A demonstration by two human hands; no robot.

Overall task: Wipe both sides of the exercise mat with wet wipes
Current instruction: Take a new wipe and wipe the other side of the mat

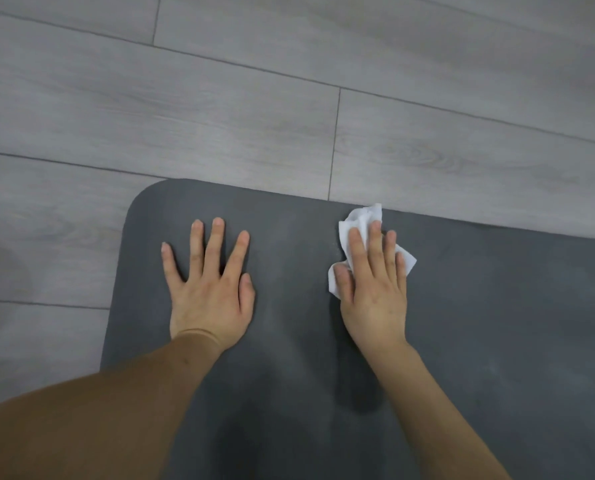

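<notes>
I note right hand (372, 292) fingers (375, 244) straight and together, pressing a crumpled white wet wipe (361, 220) onto the dark grey exercise mat (496, 323) near its far edge, left hand (209, 292) fingers splayed flat beside it, grey plank floor (219, 98) around.

The left hand (210, 289) lies palm down just left of the middle of the frame, its fingers straight and spread wide with the thumb tucked in toward the forefinger, and its bare forearm runs down to the lower left corner. The right hand (372, 285) lies palm down right of centre, level with the left and well apart from it, its fingers straight and close together, the thumb out to the left, pressing flat on a white wipe (358, 216). Its bare forearm slants down toward the lower right edge.
</notes>
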